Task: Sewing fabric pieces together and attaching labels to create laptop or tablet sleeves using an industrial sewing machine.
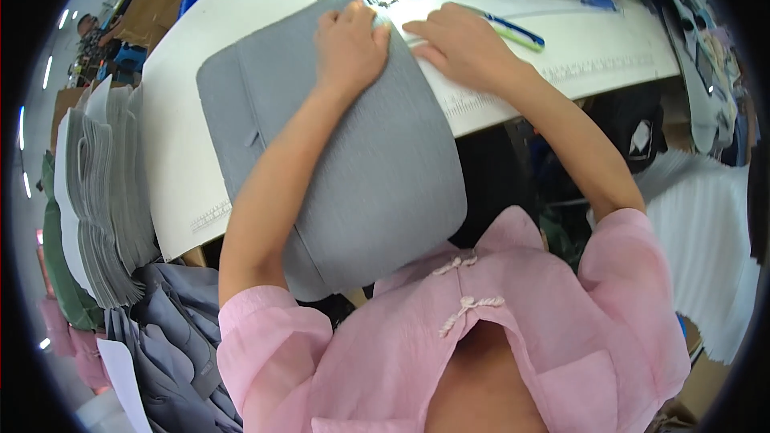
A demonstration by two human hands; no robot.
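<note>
A large grey fabric bag panel (385, 168) with rounded corners, a long seam and a small zip pull lies across the white sewing table, its near end hanging over the front edge toward my lap. My left hand (350, 44) rests on its far end, fingers curled and pressed together on the edge by the sewing machine's presser foot (375, 2). Just right of the panel's edge is my right hand (465, 44), index finger and thumb stretched apart with nothing visible between them. The stitching point itself is partly hidden by my left fingers.
Thread snips (517, 34) with a blue and green handle lie beyond my right hand, and a blue-handled screwdriver (593, 2) is farther right. Stacked grey panels (104, 192) stand left of the table (172, 160), above grey cloth pieces (180, 337). White sheets (698, 232) are at right.
</note>
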